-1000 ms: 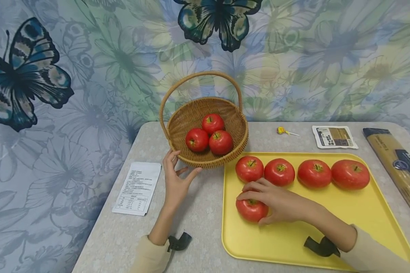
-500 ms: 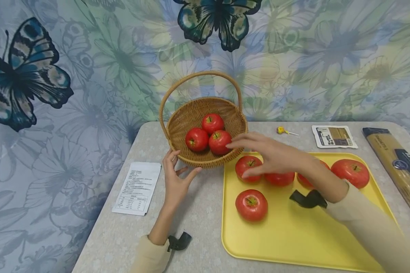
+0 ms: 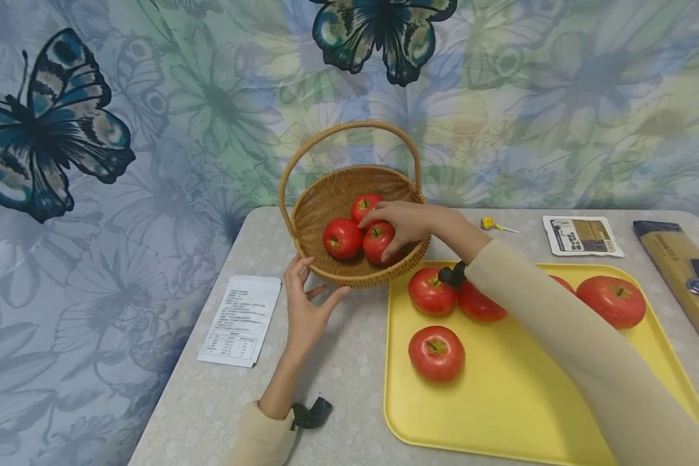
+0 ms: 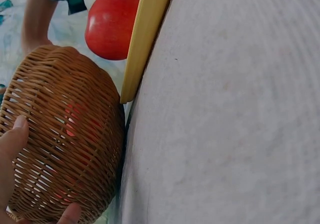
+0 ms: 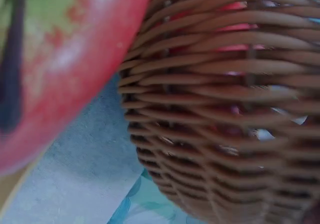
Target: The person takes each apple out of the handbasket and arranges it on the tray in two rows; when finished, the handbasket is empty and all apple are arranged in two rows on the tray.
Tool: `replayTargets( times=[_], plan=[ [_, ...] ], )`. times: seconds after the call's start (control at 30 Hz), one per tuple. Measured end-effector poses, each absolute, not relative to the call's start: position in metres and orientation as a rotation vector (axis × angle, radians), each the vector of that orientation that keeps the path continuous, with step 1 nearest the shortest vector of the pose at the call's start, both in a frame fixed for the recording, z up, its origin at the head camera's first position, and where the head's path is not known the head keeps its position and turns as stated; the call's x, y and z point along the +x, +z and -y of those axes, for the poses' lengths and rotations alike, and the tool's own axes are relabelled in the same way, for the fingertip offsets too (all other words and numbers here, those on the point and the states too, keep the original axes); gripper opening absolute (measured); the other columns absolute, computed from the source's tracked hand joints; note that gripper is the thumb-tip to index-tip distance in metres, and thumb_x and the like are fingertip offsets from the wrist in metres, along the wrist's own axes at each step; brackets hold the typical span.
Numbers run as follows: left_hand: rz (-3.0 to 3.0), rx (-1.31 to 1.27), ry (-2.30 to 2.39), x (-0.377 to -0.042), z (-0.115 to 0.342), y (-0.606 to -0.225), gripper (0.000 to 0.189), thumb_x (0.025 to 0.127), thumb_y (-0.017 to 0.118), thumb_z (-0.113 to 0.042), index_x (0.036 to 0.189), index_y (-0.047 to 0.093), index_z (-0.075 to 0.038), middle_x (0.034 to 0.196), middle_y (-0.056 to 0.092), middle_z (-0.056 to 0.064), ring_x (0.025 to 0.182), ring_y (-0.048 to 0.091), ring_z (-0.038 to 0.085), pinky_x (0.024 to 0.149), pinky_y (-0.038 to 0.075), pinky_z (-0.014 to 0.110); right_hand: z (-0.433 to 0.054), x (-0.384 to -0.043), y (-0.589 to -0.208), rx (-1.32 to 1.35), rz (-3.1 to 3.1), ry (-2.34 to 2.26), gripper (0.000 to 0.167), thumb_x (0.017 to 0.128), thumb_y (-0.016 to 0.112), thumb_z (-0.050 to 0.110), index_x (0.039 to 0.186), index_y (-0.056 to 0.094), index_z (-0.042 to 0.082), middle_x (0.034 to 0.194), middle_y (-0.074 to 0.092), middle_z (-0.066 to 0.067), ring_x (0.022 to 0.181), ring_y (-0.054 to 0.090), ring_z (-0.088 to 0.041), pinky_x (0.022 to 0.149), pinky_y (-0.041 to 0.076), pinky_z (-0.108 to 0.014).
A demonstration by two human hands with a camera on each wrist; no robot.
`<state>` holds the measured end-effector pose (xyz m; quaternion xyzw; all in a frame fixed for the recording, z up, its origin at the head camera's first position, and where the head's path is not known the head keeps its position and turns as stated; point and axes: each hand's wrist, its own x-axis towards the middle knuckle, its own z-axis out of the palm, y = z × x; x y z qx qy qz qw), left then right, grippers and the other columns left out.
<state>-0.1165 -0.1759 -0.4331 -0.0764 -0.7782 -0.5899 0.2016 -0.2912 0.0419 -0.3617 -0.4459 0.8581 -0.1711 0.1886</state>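
The wicker basket (image 3: 326, 197) stands on the table and holds three red apples. My right hand (image 3: 413, 223) reaches over its right rim and grips the front right apple (image 3: 377, 246), with fingers at the back and thumb in front. Low at the basket's front left, my left hand (image 3: 307, 317) touches the rim with fingers and thumb spread. In the left wrist view its fingertips lie against the woven wall (image 4: 70, 134). The right wrist view shows the basket's outer weave (image 5: 215, 99) beside a large apple (image 5: 85, 59); that hand is hidden there.
A yellow tray (image 3: 501, 414) bears several apples, one (image 3: 437, 354) in front and a row behind, partly covered by my right sleeve. Farther back lie a lollipop (image 3: 489, 224), a flat packet (image 3: 582, 236) and a spaghetti bag (image 3: 676, 272). A white pouch (image 3: 241, 320) is at left.
My right hand has left the front apple on the tray, moved up and left over the basket, and taken hold of an apple inside. The left hand stays at the rim.
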Motion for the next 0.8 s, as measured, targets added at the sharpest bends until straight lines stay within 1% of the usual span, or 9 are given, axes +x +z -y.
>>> replayTargets(
  times=[0.07, 0.13, 0.23, 0.33, 0.5, 0.57, 0.63, 0.8],
  plan=[
    [2.173, -0.215, -1.652, -0.117, 0.176, -0.433, 0.076, 0.079, 0.081, -0.004, 0.138, 0.033, 0.004, 0.154, 0.017, 0.026, 0.142, 0.030, 0.041, 0.089, 0.051, 0.063, -0.037, -0.295, -0.367, -1.231, -2.411, -0.415, 0.072, 0.076, 0.085, 0.035, 0.139, 0.053, 0.021, 0.149, 0.041, -0.014, 0.139, 0.038, -0.034, 0.114, 0.035, -0.053],
    [2.170, -0.222, -1.659, -0.117, 0.176, -0.434, 0.076, 0.079, 0.081, -0.003, 0.138, 0.033, 0.004, 0.154, 0.016, 0.027, 0.142, 0.030, 0.041, 0.090, 0.050, 0.064, -0.033, -0.297, -0.369, -1.209, -2.412, -0.362, 0.072, 0.076, 0.085, 0.034, 0.138, 0.054, 0.021, 0.149, 0.040, -0.013, 0.139, 0.037, -0.035, 0.114, 0.035, -0.052],
    [2.175, -0.228, -1.661, -0.117, 0.176, -0.434, 0.077, 0.079, 0.080, -0.003, 0.138, 0.033, 0.005, 0.154, 0.015, 0.027, 0.142, 0.031, 0.041, 0.090, 0.050, 0.063, -0.029, -0.298, -0.372, -1.209, -2.430, -0.311, 0.070, 0.075, 0.086, 0.033, 0.136, 0.056, 0.017, 0.142, 0.042, -0.013, 0.134, 0.042, -0.035, 0.111, 0.039, -0.050],
    [2.179, -0.222, -1.659, -0.117, 0.176, -0.433, 0.076, 0.079, 0.081, -0.004, 0.138, 0.033, 0.004, 0.154, 0.015, 0.028, 0.142, 0.031, 0.040, 0.090, 0.050, 0.063, -0.027, -0.297, -0.374, -1.214, -2.437, -0.286, 0.065, 0.076, 0.086, 0.031, 0.132, 0.057, 0.014, 0.139, 0.041, -0.013, 0.130, 0.045, -0.036, 0.108, 0.043, -0.049],
    [2.181, -0.212, -1.657, -0.117, 0.174, -0.432, 0.076, 0.080, 0.081, -0.005, 0.138, 0.033, 0.005, 0.154, 0.015, 0.028, 0.142, 0.031, 0.040, 0.090, 0.050, 0.063, -0.027, -0.297, -0.376, -1.218, -2.435, -0.289, 0.060, 0.076, 0.085, 0.030, 0.127, 0.057, 0.016, 0.145, 0.040, -0.014, 0.131, 0.045, -0.034, 0.109, 0.042, -0.047],
    [2.183, -0.204, -1.658, -0.116, 0.173, -0.432, 0.076, 0.080, 0.080, -0.005, 0.138, 0.033, 0.006, 0.155, 0.015, 0.027, 0.142, 0.031, 0.040, 0.090, 0.051, 0.062, -0.030, -0.297, -0.374, -1.230, -2.441, -0.316, 0.059, 0.076, 0.085, 0.029, 0.126, 0.057, 0.015, 0.144, 0.043, -0.013, 0.131, 0.045, -0.032, 0.110, 0.042, -0.046],
    [2.184, -0.198, -1.655, -0.116, 0.173, -0.432, 0.076, 0.080, 0.081, -0.005, 0.138, 0.033, 0.004, 0.155, 0.015, 0.026, 0.142, 0.031, 0.040, 0.090, 0.051, 0.061, -0.034, -0.296, -0.370, -1.250, -2.457, -0.368, 0.058, 0.075, 0.085, 0.027, 0.125, 0.058, 0.015, 0.140, 0.046, -0.012, 0.129, 0.047, -0.031, 0.108, 0.043, -0.046],
    [2.178, -0.188, -1.653, -0.116, 0.171, -0.431, 0.075, 0.079, 0.081, -0.005, 0.138, 0.034, 0.002, 0.154, 0.016, 0.027, 0.141, 0.032, 0.040, 0.090, 0.050, 0.063, -0.051, -0.288, -0.349, -1.357, -2.515, -0.609, 0.059, 0.074, 0.086, 0.026, 0.125, 0.059, 0.015, 0.125, 0.052, -0.006, 0.117, 0.052, -0.025, 0.100, 0.049, -0.042]
  ],
)
